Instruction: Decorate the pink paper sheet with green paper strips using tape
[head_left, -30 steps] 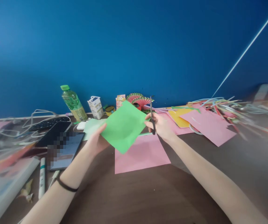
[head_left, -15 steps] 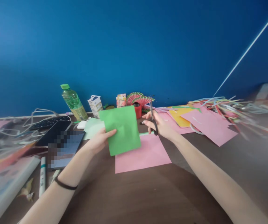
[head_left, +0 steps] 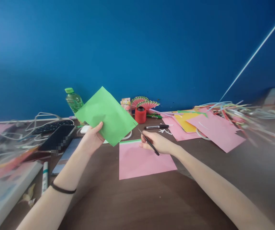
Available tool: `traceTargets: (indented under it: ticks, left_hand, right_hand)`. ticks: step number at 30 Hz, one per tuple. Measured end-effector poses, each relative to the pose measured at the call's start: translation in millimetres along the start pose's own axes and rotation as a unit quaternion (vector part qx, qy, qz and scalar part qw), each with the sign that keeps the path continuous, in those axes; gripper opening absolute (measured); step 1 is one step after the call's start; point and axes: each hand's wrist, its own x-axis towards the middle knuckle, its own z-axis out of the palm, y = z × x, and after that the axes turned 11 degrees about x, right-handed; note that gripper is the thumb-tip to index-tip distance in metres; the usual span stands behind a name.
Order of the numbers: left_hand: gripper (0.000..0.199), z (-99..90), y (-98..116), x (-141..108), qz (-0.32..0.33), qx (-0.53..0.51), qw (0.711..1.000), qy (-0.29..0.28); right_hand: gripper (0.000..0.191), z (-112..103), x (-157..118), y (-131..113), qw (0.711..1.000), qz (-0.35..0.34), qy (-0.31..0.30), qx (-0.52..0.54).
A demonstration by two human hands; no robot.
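Note:
My left hand [head_left: 93,139] pinches a green paper square [head_left: 107,115] near its lower left edge, holding it up above the table with one corner upward. Black-handled scissors [head_left: 152,145] are gripped in my right hand [head_left: 156,142], their tips pointing up and left, close to the right corner of the green paper. Beneath both hands a pink sheet [head_left: 144,163] with a green strip along its far edge lies on the table [head_left: 118,201].
At the back stand a green-capped bottle [head_left: 74,100], a red round container [head_left: 140,115] and folded paper fans [head_left: 147,103]. A black marker [head_left: 156,126] lies nearby. Pink and yellow sheets [head_left: 216,129] and paper strips spread rightward; phone [head_left: 58,137] and cables are left.
The green paper has turned from nearly upright to a diamond and moved up and left with my left hand. My right hand has lowered and shifted left, tilting the scissors toward the paper.

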Motion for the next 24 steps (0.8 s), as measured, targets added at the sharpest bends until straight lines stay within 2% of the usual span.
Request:
traceTargets:
  ticks: [6, 17, 24]
  left_hand:
    - [0.033, 8.5, -0.9, -4.6, -0.027, -0.010, 1.000, 0.009]
    - [0.033, 10.0, -4.0, -3.6, -0.049, -0.024, 0.998, 0.016]
    - [0.037, 9.7, -6.0, -2.8, -0.035, -0.042, 0.999, 0.001]
  right_hand:
    - [0.022, 2.7, -0.5, -1.8, 0.999, -0.020, 0.043, -0.015]
    - [0.023, 3.1, -1.1, -3.7, 0.999, -0.013, 0.047, -0.009]
    - [0.022, 3.2, -0.4, -0.6, 0.999, -0.011, 0.051, -0.010]
